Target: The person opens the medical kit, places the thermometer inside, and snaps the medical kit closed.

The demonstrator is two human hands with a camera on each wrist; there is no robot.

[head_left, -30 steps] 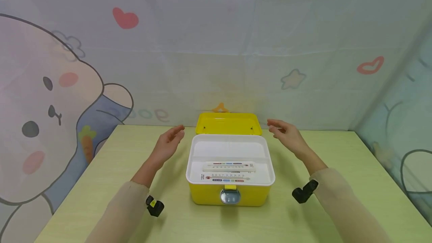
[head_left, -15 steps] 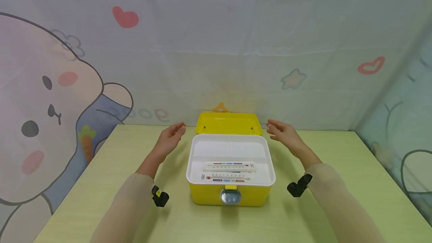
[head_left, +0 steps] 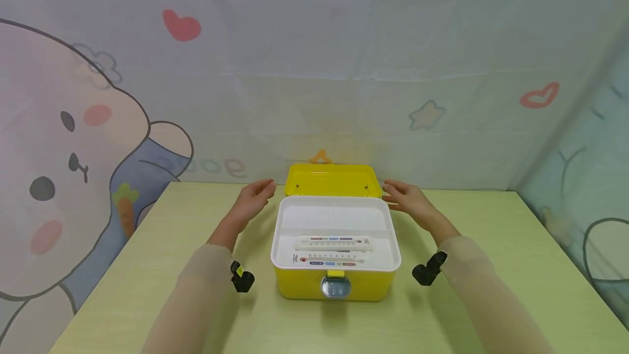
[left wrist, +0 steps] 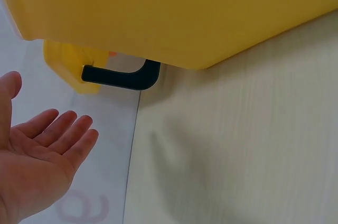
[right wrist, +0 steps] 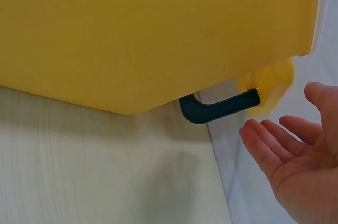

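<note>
A yellow box (head_left: 363, 287) with a white inner tray (head_left: 304, 217) stands in the middle of the table, its yellow lid (head_left: 334, 179) tipped back behind it. Two white thermometers, an upper one (head_left: 334, 243) and a lower one (head_left: 331, 259), lie in the tray's front part. My left hand (head_left: 253, 201) hovers off the lid's left side, fingers relaxed and holding nothing. On the other side my right hand (head_left: 408, 201) is close to the lid's right edge, also holding nothing; contact cannot be told. Both wrist views show a dark handle (left wrist: 121, 78) behind the box, near the fingers.
The box has a grey latch (head_left: 336, 286) at its front. It stands on a pale wooden table (head_left: 467, 234), whose back edge meets a printed cloth backdrop (head_left: 334, 97). A second patterned cloth (head_left: 589, 206) hangs at the right.
Both hands have moved inward toward the lid, the left one to the right and the right one to the left. The box, lid and thermometers have stayed in place.
</note>
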